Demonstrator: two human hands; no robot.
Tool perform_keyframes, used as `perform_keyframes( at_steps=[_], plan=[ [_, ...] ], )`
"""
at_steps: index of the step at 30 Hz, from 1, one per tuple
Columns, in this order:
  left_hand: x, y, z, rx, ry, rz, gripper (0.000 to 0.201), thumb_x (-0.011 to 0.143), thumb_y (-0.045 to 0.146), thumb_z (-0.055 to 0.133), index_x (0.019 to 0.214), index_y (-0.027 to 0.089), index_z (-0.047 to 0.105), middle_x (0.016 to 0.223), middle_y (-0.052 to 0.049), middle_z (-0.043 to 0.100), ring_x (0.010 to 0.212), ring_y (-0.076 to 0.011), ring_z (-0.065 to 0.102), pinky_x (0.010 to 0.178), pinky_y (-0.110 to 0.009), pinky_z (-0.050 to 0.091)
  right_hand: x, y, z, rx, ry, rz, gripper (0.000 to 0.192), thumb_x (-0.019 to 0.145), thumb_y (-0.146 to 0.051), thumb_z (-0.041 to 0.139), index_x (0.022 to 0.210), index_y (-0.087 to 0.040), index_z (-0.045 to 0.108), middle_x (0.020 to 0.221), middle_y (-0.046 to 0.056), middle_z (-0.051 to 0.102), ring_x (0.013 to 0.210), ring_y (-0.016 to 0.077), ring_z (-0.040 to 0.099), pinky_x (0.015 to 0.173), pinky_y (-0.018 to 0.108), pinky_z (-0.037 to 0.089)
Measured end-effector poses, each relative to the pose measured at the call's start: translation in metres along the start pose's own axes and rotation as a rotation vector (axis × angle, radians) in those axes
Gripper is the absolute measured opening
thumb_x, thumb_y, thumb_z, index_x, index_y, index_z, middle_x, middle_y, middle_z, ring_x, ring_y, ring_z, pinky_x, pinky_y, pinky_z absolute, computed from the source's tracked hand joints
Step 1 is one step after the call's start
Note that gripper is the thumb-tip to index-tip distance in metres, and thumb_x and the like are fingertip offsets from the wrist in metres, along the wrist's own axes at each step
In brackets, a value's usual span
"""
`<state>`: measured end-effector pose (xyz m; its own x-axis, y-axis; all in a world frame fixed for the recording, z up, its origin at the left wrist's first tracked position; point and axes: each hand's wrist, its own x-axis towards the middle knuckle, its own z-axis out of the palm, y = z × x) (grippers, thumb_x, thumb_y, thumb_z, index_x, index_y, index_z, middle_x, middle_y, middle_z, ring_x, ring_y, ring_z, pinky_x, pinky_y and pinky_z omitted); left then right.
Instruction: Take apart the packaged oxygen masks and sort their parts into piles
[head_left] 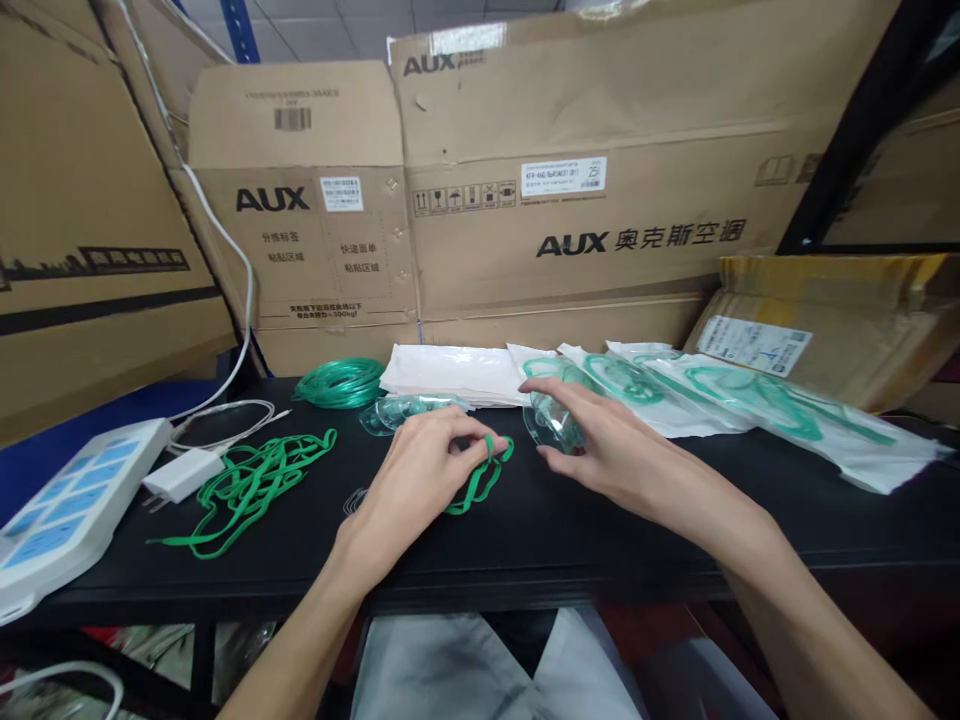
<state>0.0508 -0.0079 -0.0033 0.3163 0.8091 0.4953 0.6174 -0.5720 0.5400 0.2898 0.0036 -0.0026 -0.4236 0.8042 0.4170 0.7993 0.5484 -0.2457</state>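
My left hand (420,460) pinches a green elastic strap (474,488) between thumb and fingers; its loops hang beside the fingertips, just over the black tabletop. To the right, my right hand (600,435) has its fingers and thumb spread around a clear plastic mask (551,424). Whether they touch it, I cannot tell. Another clear, green-tinted plastic mask (401,412) lies behind my left hand, partly covered by it. A tangle of green straps (259,480) rests to the left on the table.
Coiled green tubing (341,382) and stacked white pouches (454,370) are at the back. Pouches with green tubing (780,400) spread right. A power strip (75,495) and white charger (184,472) sit left. Cardboard boxes (480,250) wall the back; the table's front edge (525,590) is near.
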Motion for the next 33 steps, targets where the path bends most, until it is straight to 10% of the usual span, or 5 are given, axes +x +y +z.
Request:
perform_keyframes(
  at_steps=[11, 16, 21, 28, 33],
  plan=[
    [-0.027, -0.021, -0.113, 0.158, 0.703, -0.372, 0.037, 0.089, 0.05, 0.07, 0.113, 0.024, 0.08, 0.057, 0.004, 0.056, 0.054, -0.0132, 0.047, 0.053, -0.024, 0.031, -0.002, 0.0, 0.004, 0.006, -0.058, 0.062, 0.065, 0.095, -0.041, 0.059, 0.154, -0.046, 0.033, 0.159, 0.008, 0.045, 0.147, 0.0372, 0.042, 0.107, 0.052, 0.047],
    [-0.036, -0.056, -0.138, 0.609, 0.391, -0.625, 0.043, 0.096, 0.051, 0.053, 0.116, 0.022, 0.078, 0.077, -0.006, 0.072, 0.079, -0.0314, 0.066, 0.066, -0.034, 0.039, -0.006, -0.01, 0.004, 0.055, -0.112, 0.1, 0.063, 0.097, -0.041, 0.057, 0.154, -0.048, 0.032, 0.162, 0.007, 0.041, 0.151, 0.0337, 0.037, 0.112, 0.051, 0.043],
    [-0.027, -0.07, -0.12, 0.619, 0.206, -0.521, 0.062, 0.092, 0.031, 0.057, 0.151, 0.016, 0.05, 0.138, -0.012, 0.065, 0.108, -0.0333, 0.068, 0.079, -0.035, 0.048, -0.008, -0.021, 0.006, 0.117, -0.201, 0.089, 0.066, 0.097, -0.042, 0.06, 0.156, -0.052, 0.031, 0.163, 0.006, 0.038, 0.154, 0.034, 0.03, 0.117, 0.05, 0.038],
    [-0.004, -0.016, -0.04, 0.024, -0.116, -0.191, 0.047, 0.1, 0.057, 0.049, 0.093, 0.024, 0.082, 0.094, -0.003, 0.08, 0.092, -0.0275, 0.071, 0.082, -0.032, 0.049, -0.005, -0.038, 0.011, 0.23, -0.228, 0.034, 0.071, 0.094, -0.046, 0.067, 0.156, -0.051, 0.033, 0.137, 0.005, 0.054, 0.129, 0.0296, 0.057, 0.108, 0.044, 0.046],
    [0.0, -0.005, -0.01, -0.224, -0.26, -0.103, 0.033, 0.096, 0.05, 0.061, 0.097, 0.022, 0.079, 0.092, 0.0, 0.078, 0.084, -0.0226, 0.068, 0.075, -0.029, 0.048, 0.0, -0.044, 0.013, 0.348, -0.206, -0.006, 0.087, 0.091, -0.04, 0.073, 0.16, -0.05, 0.023, 0.145, 0.004, 0.053, 0.129, 0.028, 0.057, 0.11, 0.044, 0.045]
  ],
)
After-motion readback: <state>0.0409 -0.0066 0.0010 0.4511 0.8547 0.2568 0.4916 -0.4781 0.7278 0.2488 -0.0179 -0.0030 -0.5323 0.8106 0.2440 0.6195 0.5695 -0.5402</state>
